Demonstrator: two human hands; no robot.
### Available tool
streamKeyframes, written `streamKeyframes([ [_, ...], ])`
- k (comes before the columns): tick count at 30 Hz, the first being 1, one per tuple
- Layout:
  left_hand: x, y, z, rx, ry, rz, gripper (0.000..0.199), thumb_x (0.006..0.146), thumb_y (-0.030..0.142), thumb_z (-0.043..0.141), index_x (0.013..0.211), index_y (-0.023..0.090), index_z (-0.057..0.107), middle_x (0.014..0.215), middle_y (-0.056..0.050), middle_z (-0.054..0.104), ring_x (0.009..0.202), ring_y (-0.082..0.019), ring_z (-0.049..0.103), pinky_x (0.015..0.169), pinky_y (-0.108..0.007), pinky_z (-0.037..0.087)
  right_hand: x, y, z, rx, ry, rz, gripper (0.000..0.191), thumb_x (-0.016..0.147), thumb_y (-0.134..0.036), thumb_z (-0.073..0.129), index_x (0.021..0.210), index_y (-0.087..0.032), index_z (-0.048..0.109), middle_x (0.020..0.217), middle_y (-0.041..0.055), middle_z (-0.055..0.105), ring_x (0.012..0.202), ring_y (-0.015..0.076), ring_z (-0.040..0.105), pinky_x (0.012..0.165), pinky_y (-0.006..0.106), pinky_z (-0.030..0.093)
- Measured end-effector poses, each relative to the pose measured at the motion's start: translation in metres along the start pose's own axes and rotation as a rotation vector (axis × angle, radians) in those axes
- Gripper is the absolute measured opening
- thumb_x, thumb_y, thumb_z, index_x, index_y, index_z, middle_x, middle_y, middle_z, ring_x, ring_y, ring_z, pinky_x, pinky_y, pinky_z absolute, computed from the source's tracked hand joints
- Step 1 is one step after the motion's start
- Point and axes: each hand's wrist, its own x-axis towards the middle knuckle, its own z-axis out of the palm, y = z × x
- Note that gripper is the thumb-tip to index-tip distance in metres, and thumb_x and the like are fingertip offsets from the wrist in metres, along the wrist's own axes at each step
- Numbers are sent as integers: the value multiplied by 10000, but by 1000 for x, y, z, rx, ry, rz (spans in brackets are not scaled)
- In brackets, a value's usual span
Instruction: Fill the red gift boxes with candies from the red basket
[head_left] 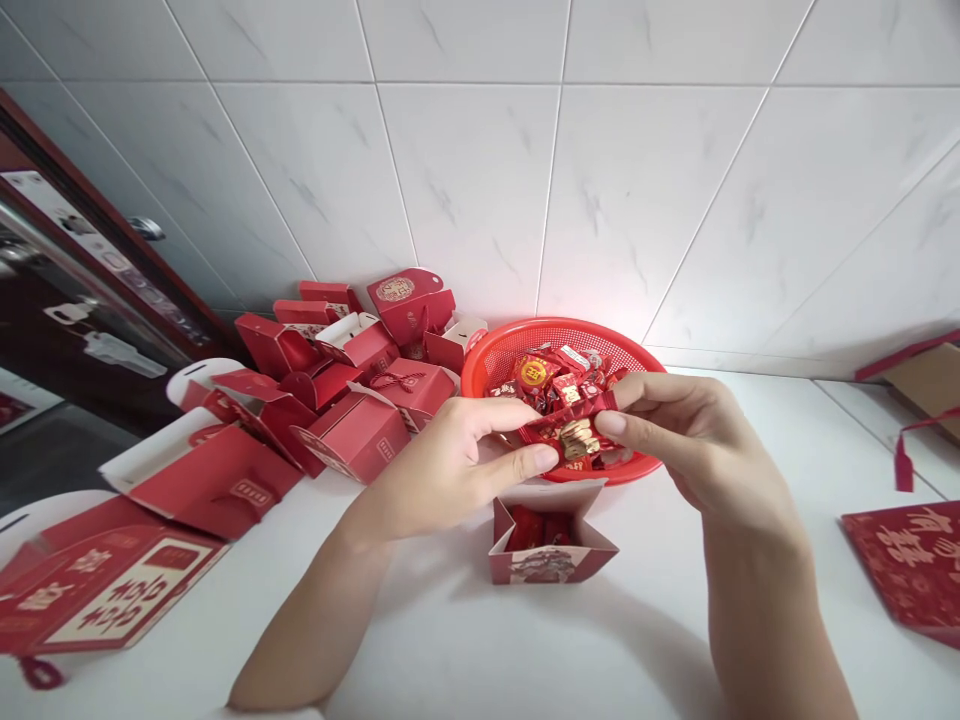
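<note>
Between my left hand (457, 465) and my right hand (701, 450) is a red-and-gold wrapped candy (579, 438), pinched by its two ends. It is held over the near side of a red plastic basket (480, 355), which holds several wrapped candies (534, 372), mostly red. Just below the hands, a small red gift box (551, 567) stands upright with its top open. Red-wrapped pieces (529, 525) show inside the box.
Many red gift boxes (360, 430) crowd the left side, several with open flaps. A larger box with white lettering (112, 590) lies at the front left. A red patterned bag or box (911, 565) sits at the right edge. White wall tiles (465, 180) rise behind.
</note>
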Motion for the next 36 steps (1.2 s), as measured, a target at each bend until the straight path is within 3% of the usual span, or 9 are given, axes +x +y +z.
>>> streamKeyframes([
  [6, 0, -2, -4, -45, -13, 4, 242, 944, 355, 685, 790, 168, 699, 722, 10, 615, 687, -134, 547, 603, -238, 463, 6, 6, -4, 139, -95, 31, 145, 899, -271, 811, 798, -185, 754, 782, 12, 711, 669, 103, 611, 614, 218, 507],
  [9, 5, -7, -4, -122, 50, -18, 234, 951, 373, 683, 845, 167, 721, 774, -4, 664, 745, -149, 614, 672, -247, 512, 7, 8, -6, 111, -79, 42, 109, 900, -274, 814, 852, -193, 758, 807, 10, 708, 692, 112, 622, 637, 229, 522],
  [13, 9, -13, -5, -109, 124, -25, 296, 935, 407, 706, 761, 168, 683, 742, -1, 658, 756, -157, 646, 712, -255, 526, 6, 6, -7, 33, -59, 43, 82, 895, -251, 822, 895, -198, 760, 795, -2, 696, 698, 102, 622, 653, 212, 527],
  [21, 5, -10, -5, -76, 69, 2, 341, 943, 391, 693, 684, 177, 631, 676, 25, 588, 664, -117, 552, 611, -230, 443, 7, 3, -8, 18, -108, -29, 108, 898, -236, 811, 811, -181, 778, 736, 3, 674, 681, 103, 610, 637, 215, 525],
  [31, 6, -7, -6, -115, 28, -1, 319, 948, 412, 675, 732, 178, 666, 698, 1, 646, 693, -147, 604, 641, -258, 495, 16, 15, -11, 80, -102, -1, 198, 810, -332, 885, 782, -175, 767, 701, 19, 690, 616, 129, 604, 558, 259, 503],
  [36, 4, -7, -9, -21, 57, 55, 317, 953, 393, 672, 720, 178, 669, 694, 2, 639, 693, -143, 594, 642, -246, 494, 13, 9, -10, 29, -118, -27, 144, 847, -277, 851, 814, -170, 761, 719, 16, 690, 630, 121, 608, 568, 246, 510],
])
